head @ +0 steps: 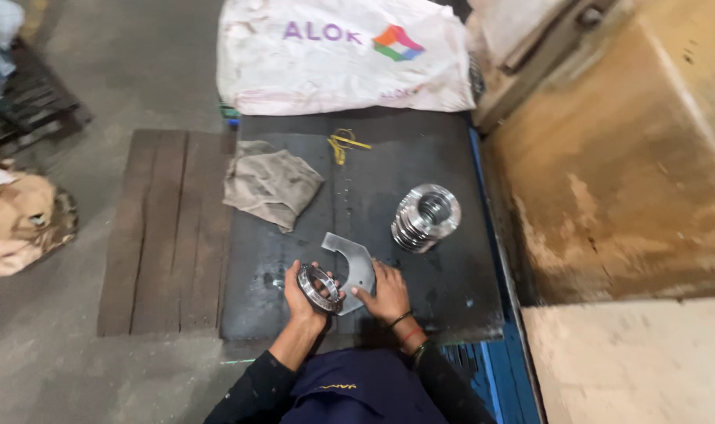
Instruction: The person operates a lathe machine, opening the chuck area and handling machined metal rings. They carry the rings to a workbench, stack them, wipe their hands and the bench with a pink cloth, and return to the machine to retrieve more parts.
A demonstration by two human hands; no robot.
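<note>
Surface: a dark, scuffed metal surface (420,157), flat and low, with a blue edge along its right side.
Room: grey concrete floor (137,71); a slatted wooden pallet (161,228) lies just left of the surface; a big tan, stained block (625,157) stands to the right.
Sack: a dirty white sack (342,55) with a coloured logo lies across the far end of the surface.
Left hand: the left hand (306,292) is closed around a ring (319,286), holding it tilted on edge at the near part of the surface.
Right hand: the right hand (385,292) lies open, palm down, fingers spread, pressing on the near end of a plate (351,257).
Ring: bright metal, round, ribbed along its rim, touching the plate's edge.
Plate: flat grey metal with a curved hook-like cutout, lying flat on the surface between the hands.
Stack: a stack (425,216) of shiny metal rings, leaning, to the right beyond the right hand and apart from it.
Rag: a crumpled, grubby beige rag (269,183) at the surface's left edge.
String: a bit of yellow string (342,144) near the sack.
</note>
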